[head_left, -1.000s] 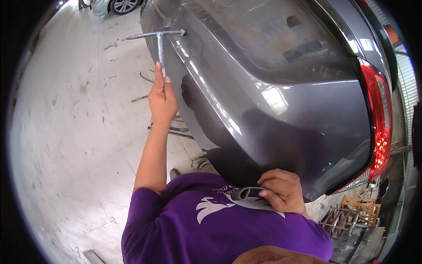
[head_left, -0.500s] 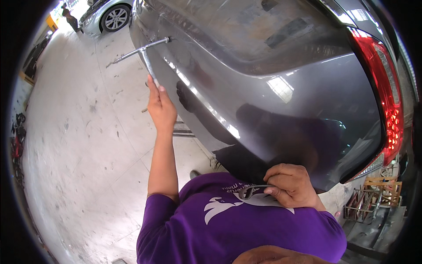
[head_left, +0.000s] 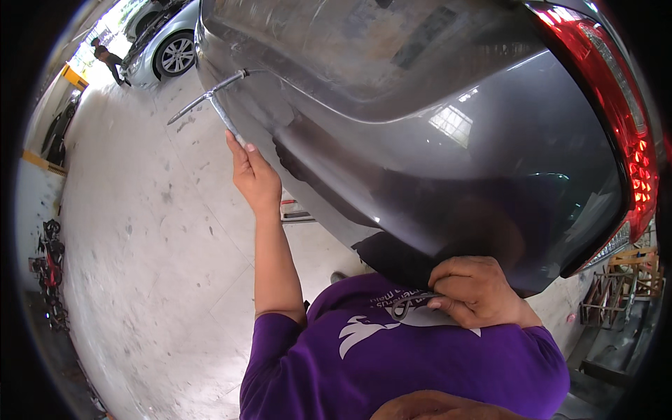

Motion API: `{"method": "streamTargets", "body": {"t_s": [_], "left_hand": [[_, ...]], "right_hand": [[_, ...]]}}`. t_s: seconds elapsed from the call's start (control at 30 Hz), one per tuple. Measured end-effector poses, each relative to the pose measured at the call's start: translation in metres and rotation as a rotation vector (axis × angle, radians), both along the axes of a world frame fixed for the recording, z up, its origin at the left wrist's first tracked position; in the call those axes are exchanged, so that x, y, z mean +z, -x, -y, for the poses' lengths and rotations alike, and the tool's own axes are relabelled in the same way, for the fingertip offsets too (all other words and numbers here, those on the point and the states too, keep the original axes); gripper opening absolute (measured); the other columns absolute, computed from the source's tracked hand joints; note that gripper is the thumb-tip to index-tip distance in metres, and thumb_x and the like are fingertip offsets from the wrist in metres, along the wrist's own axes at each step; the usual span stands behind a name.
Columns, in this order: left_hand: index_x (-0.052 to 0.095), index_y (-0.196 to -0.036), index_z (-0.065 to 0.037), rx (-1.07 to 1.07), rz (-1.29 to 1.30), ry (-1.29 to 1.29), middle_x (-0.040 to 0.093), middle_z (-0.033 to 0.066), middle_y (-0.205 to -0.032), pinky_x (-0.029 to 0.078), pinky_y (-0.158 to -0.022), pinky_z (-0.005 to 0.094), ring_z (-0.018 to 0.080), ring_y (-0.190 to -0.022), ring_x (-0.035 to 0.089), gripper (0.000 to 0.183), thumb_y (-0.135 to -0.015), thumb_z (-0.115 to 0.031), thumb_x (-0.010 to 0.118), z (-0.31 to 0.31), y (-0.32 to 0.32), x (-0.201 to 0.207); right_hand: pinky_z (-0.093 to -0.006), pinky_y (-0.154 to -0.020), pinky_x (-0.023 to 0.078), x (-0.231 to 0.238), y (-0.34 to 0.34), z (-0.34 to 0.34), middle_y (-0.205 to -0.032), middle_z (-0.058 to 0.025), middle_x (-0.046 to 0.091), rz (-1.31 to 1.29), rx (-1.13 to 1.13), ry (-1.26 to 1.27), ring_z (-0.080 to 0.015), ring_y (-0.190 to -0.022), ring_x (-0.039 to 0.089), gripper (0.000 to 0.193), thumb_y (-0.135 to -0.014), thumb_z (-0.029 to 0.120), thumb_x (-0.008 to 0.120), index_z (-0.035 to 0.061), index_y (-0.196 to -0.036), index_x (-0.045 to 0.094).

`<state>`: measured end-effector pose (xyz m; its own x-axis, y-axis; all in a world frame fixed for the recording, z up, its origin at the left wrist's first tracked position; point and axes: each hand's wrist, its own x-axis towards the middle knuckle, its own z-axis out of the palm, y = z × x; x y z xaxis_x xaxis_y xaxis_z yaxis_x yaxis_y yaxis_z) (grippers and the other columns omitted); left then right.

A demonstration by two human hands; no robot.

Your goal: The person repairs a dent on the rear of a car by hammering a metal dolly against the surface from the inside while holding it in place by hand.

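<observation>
My left hand (head_left: 257,178) is raised on an outstretched arm, its fingers closed round the handle of a silver pick hammer (head_left: 222,114). The hammer's long head has a pointed tip at the left and a small round face at the right, near the grey car body panel (head_left: 413,161); whether they touch I cannot tell. Close to my chest, my right hand (head_left: 479,292) is closed on a curved metal strip (head_left: 402,308) with a hooked end. Part of that strip is hidden in the fingers. Just in front lies the panel's dark lower edge.
A red tail light (head_left: 640,175) borders the panel at the right. Past it stands a metal and wooden rack (head_left: 616,294). Another silver car (head_left: 171,52) and a person (head_left: 108,59) are at the far left. A red motorcycle (head_left: 50,269) stands along the left side.
The view has shifted slightly. In it, the hammer head sits a little lower and further left, with its pointed tip now sharp. Both hands keep their hold.
</observation>
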<state>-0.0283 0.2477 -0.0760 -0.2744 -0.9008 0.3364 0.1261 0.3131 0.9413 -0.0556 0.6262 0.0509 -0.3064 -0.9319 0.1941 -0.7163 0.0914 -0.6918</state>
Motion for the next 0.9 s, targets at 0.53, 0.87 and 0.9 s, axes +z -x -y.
{"method": "streamTargets", "body": {"t_s": [0.53, 0.87, 0.9], "left_hand": [[0.04, -0.155, -0.006, 0.025, -0.11, -0.111, 0.049, -0.0032, -0.076, 0.04, -0.061, 0.0206, 0.0033, -0.065, 0.041, 0.051, -0.106, -0.016, 0.047, 0.026, 0.015, 0.003], [0.039, -0.156, -0.008, 0.05, 0.006, -0.064, 0.049, -0.0035, -0.073, 0.04, -0.061, 0.0238, 0.0057, -0.064, 0.042, 0.051, -0.106, -0.016, 0.048, 0.042, 0.018, 0.01], [0.039, -0.156, -0.008, 0.061, -0.002, -0.005, 0.048, -0.0033, -0.073, 0.04, -0.061, 0.0239, 0.0055, -0.064, 0.042, 0.051, -0.106, -0.016, 0.047, 0.043, 0.019, 0.008]], "right_hand": [[-0.0339, -0.059, 0.054, 0.005, -0.003, 0.006, -0.087, -0.007, 0.068, -0.041, 0.0, -0.019, -0.0229, -0.07, 0.067, 0.019, -0.081, 0.017, 0.08, 0.0043, -0.078, 0.067], [-0.0343, -0.061, 0.054, 0.007, -0.009, 0.007, -0.088, -0.0077, 0.069, -0.019, -0.043, -0.043, -0.0239, -0.071, 0.068, 0.018, -0.081, 0.017, 0.08, 0.0035, -0.08, 0.069], [-0.0343, -0.061, 0.054, 0.008, -0.009, 0.009, -0.088, -0.0078, 0.069, -0.021, -0.05, -0.039, -0.0239, -0.072, 0.068, 0.018, -0.081, 0.017, 0.08, 0.0034, -0.08, 0.069]]}}
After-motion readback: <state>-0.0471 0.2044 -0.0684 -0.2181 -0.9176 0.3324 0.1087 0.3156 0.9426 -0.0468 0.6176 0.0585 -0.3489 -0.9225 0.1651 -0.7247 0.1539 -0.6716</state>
